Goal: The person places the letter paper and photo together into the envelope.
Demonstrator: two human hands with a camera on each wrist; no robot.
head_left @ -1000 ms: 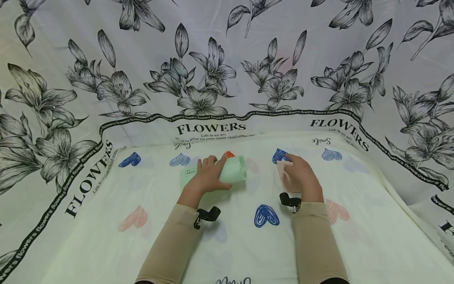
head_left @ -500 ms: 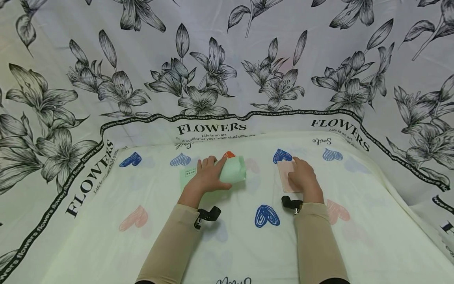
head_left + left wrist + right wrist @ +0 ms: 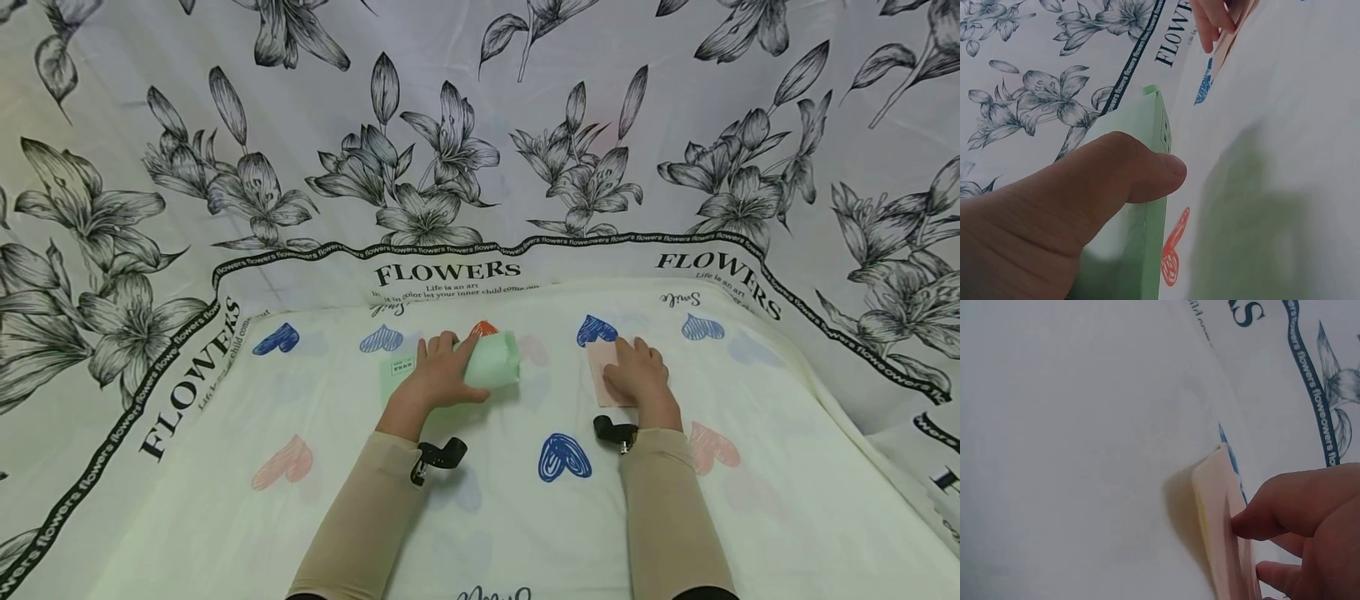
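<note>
green pack [image 3: 495, 362]: left of centre, toward the far side of the cloth [image 3: 510, 533], just near of the red heart [image 3: 483, 327]; its right end looks puffed, and a small label [image 3: 403, 366] shows at its left part.
left grip [image 3: 441, 373]: narrow, holding the green pack, with the thumb [image 3: 1147, 178] laid across it in the left wrist view.
pack's lower edge: whether it touches the cloth i cannot tell; a soft green shadow falls beside it.
pink piece [image 3: 602, 357]: right of centre, well apart from the green pack, on the cloth; its far end just overlaps the blue heart [image 3: 596, 327], and part of it is hidden under the hand.
pink edge: thin and yellowish in the right wrist view, with a shadow along one side.
right grip [image 3: 642, 375]: fingers bent, fingertips touching the pink piece; whether they pinch it or only press on it i cannot tell.
done: judging by how things lie, the green pack is in hold and the pink piece is reached.
left to do: the pink piece does not look picked up, the two things lie apart, and neither has been let go; the handling seems partway, not finished.
far side: flower sheet [image 3: 435, 50] hanging beyond the cloth.
</note>
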